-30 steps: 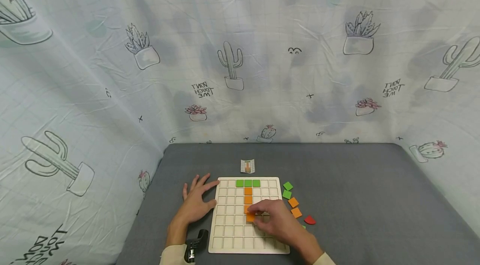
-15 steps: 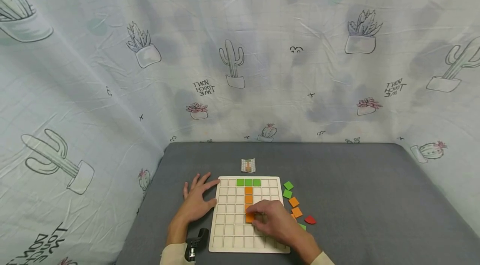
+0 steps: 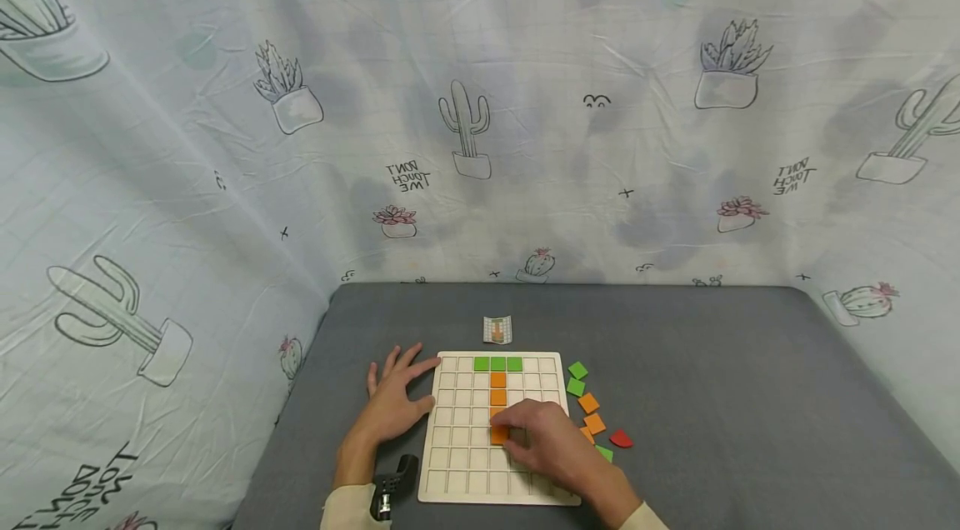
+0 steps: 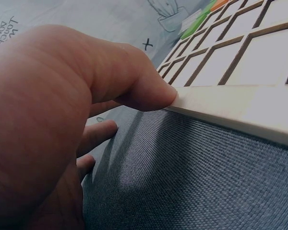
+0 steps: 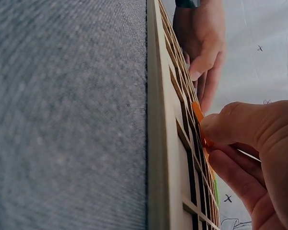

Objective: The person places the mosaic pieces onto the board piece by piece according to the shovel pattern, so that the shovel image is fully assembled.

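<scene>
From where I stand, the person's left hand [image 3: 393, 409] is at the left, fingers fanned apart, the thumb and forefinger touching the edge of the pale gridded board [image 3: 450, 482]. The board looks like wood, stiff and fairly light, so I'd guess it could skid on the grey desk [image 3: 712, 397] if pushed; its raised rim seems the natural place to steady it. Just beyond its far edge lies a small printed card [image 3: 497, 330], thin and slightly curled, probably easiest lifted by a corner.

In the middle column, below three green tiles [image 3: 498, 363] and a line of orange ones, is the orange tile in hand [image 3: 498, 435], fifth row from the far edge. The right hand [image 3: 551, 442] has its thumb and fingers pinched on it; whether it sits flat in its cell I can't tell. It looks light, hard and smooth, best held by opposite edges.

Farther right, loose green tiles [image 3: 577, 370] and orange tiles [image 3: 588, 403] lie beside the board, with a red piece [image 3: 621, 438] outermost; all look thin and rigid, likely fiddly to pick up flat.
</scene>
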The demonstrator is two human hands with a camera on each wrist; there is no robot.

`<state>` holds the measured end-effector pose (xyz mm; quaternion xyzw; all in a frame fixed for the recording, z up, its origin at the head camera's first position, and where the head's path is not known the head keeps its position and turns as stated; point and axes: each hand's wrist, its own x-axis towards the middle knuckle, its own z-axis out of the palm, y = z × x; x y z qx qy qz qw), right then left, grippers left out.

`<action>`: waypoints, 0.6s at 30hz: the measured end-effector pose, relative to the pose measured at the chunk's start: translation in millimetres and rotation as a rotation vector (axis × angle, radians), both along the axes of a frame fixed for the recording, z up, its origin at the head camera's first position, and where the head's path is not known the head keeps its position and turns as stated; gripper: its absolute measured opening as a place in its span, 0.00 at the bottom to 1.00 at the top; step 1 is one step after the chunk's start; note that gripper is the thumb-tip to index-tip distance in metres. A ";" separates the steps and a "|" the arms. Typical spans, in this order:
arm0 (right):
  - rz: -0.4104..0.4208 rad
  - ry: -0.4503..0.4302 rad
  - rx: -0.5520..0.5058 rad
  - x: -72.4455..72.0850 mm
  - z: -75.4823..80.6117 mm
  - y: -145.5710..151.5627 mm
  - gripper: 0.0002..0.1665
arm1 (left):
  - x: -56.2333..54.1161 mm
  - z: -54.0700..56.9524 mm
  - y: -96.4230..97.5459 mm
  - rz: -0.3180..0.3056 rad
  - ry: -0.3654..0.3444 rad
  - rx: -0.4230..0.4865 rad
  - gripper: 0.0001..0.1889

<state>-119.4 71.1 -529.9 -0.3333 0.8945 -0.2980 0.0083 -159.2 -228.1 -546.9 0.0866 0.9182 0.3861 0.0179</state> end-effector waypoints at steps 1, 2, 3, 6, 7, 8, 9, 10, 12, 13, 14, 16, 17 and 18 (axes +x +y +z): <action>0.003 0.001 -0.005 0.1 -0.2 -0.2 0.16 | 0.3 0.5 0.0 0.000 0.004 0.001 0.33; 0.007 0.005 -0.006 0.3 -0.2 -0.4 0.16 | 0.5 1.0 0.0 0.000 0.004 0.002 0.33; 0.012 0.011 -0.008 0.3 -0.4 -0.8 0.16 | 0.7 1.2 0.2 0.000 0.003 0.002 0.33; 0.030 0.030 -0.008 0.6 -0.1 -0.8 0.15 | 0.8 2.0 0.5 -0.002 0.002 0.004 0.33; 0.034 0.034 -0.005 0.7 0.0 -0.8 0.15 | 0.8 1.9 0.6 -0.002 0.001 0.005 0.33; 0.037 0.039 -0.001 0.7 0.0 -0.8 0.15 | 0.6 1.7 0.7 -0.001 -0.001 0.004 0.33; 0.040 0.043 0.002 0.8 0.0 -0.8 0.15 | 0.5 1.5 0.8 -0.001 0.003 0.005 0.33; 0.041 0.046 0.006 0.8 0.1 -0.7 0.15 | 0.2 1.3 1.0 -0.001 0.007 0.005 0.33; 0.040 0.045 0.006 0.9 -0.2 -0.3 0.15 | -0.3 0.5 1.2 0.002 0.006 0.003 0.33; 0.040 0.046 0.006 0.9 -0.4 -0.1 0.16 | -0.5 -0.1 1.2 0.004 0.007 0.001 0.33; 0.040 0.046 0.002 0.9 -0.7 0.1 0.16 | -0.9 -0.9 1.2 0.006 0.009 0.000 0.33; 0.041 0.044 -0.007 1.0 -1.5 0.7 0.16 | -1.3 -2.0 1.1 0.010 0.007 -0.004 0.33; 0.041 0.043 -0.012 0.9 -1.9 1.0 0.17 | -1.5 -2.5 1.0 0.012 0.001 -0.006 0.33; 0.043 0.044 -0.015 0.8 -2.4 1.4 0.17 | -1.6 -2.8 0.8 0.013 0.001 -0.006 0.33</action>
